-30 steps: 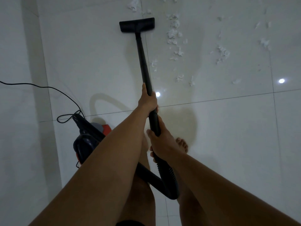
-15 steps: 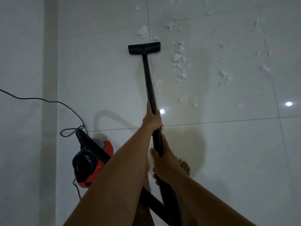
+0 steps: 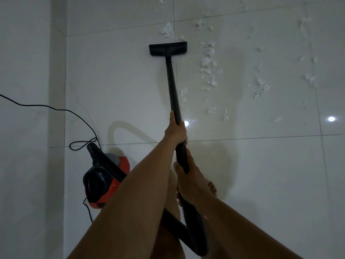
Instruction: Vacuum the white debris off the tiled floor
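Head view, looking down at a pale tiled floor (image 3: pixel 112 81) in dim light. At the far left a thin black power cord (image 3: pixel 56 109) runs in from the frame's edge, curls into a small loop, and reaches the vacuum canister (image 3: pixel 104 184), a red and black body sitting on the floor at lower left.

Nearer the middle, the left hand (image 3: pixel 176 131) grips the black wand (image 3: pixel 172 85), fingers wrapped fully round the tube and thumb lying along it toward the top of the frame. The wand runs up from that hand to the flat black floor head (image 3: pixel 168 48), which rests on the tile at upper centre, straddling a grout line. Just below the left hand, the right hand (image 3: pixel 188 182) holds the thicker handle end of the wand, its fingers curled round it where the ribbed hose (image 3: pixel 197 227) begins. The hose loops down toward the bottom of the frame and back behind the left forearm toward the canister. A bare foot (image 3: pixel 211 188) shows just to the right of the right hand.

White debris (image 3: pixel 206 61) lies in shreds and small clumps on the floor. One clump sits just beyond the floor head's far edge, a ragged column runs close beside the head and wand on their right, and looser bits scatter across the upper right of the frame. A bright light reflection (image 3: pixel 331 119) glints on the tile at the right edge.
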`<state>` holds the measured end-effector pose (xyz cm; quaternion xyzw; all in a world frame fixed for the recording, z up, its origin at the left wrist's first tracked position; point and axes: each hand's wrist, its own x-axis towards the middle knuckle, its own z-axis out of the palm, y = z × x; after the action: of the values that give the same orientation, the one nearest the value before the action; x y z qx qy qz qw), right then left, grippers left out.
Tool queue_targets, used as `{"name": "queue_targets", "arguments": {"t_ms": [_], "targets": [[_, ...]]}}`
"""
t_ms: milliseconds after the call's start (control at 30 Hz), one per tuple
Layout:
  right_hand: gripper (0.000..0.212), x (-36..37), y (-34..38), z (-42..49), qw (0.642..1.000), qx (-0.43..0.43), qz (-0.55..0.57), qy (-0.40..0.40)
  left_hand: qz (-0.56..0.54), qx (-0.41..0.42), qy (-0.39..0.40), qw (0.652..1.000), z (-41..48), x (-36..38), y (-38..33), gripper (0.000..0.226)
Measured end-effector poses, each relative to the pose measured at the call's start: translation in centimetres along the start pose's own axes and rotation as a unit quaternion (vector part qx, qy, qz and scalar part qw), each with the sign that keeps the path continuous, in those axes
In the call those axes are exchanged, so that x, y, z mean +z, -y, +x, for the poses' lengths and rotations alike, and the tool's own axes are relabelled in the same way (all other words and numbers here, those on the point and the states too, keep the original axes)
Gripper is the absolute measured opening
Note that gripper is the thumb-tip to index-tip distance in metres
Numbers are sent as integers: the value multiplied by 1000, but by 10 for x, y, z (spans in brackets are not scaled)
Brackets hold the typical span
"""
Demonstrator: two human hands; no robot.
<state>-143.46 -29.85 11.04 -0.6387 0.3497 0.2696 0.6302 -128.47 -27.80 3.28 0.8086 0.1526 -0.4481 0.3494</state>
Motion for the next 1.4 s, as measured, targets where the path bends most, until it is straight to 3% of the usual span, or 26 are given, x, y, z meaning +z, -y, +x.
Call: {"name": "queue_targets", "arguments": {"t_ms": [900, 1400], "targets": [[61, -9, 98, 41, 999, 16, 41, -11, 0, 4, 20, 1000, 58, -47, -58, 66], [61, 13, 188, 96, 999, 33, 7, -16, 16, 18, 35, 999, 99, -124, -121, 66]]}}
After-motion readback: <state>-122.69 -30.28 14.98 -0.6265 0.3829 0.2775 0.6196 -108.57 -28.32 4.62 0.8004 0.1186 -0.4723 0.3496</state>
